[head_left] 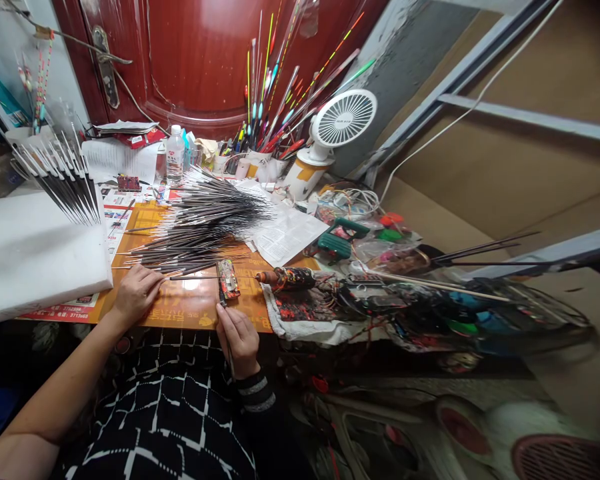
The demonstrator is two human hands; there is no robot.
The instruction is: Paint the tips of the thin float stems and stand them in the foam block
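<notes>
My left hand pinches the end of a thin dark fishing float at the near left of the orange board. The float lies level and points right, passing a small paint-stained block. Just below that block, my right hand grips a slim, brush-like tool, its tip close to the block's lower edge. A motor tool with a brown tapered nose sits to the right, its nose facing the block. Behind my hands is a large heap of dark floats with white ends.
At left, a white foam block has upright floats stuck in it. A white fan, a water bottle and cups of coloured float tips line the back. Paint-stained cloth and tangled wires crowd the right.
</notes>
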